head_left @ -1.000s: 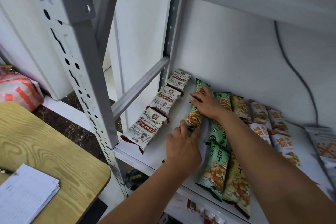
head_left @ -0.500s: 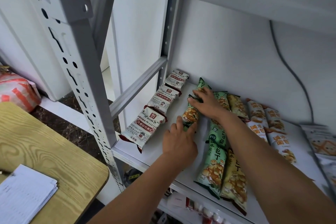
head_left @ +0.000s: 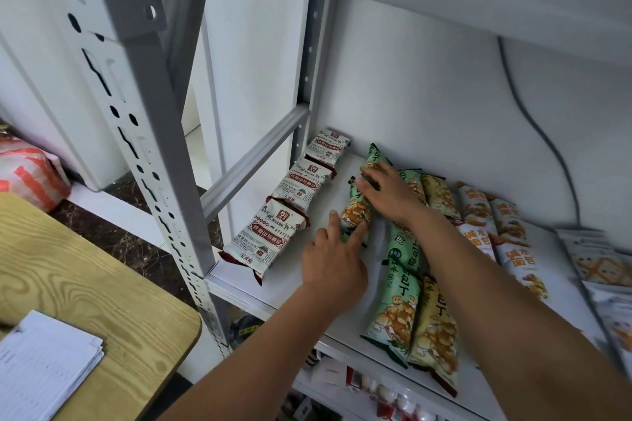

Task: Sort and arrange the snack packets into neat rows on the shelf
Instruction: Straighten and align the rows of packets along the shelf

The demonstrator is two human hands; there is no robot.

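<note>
Snack packets [head_left: 393, 311] lie in rows on a white metal shelf [head_left: 301, 287], and we touch one green packet [head_left: 357, 214] with both hands.

This green packet lies towards the back of the shelf, between three red-and-white packets [head_left: 297, 188] on its left and the other green ones on its right. Our left hand [head_left: 333, 263] presses its near end with straight, spread fingers. Our right hand [head_left: 390, 195] lies flat over its far end, fingers together, gripping nothing. Yellow packets [head_left: 434, 328] and orange packets [head_left: 506, 239] lie further right. A grey cable [head_left: 540, 133] runs down the wall behind. Left of the shelf stands a wooden table [head_left: 85, 277] bearing papers [head_left: 44, 362].
</note>
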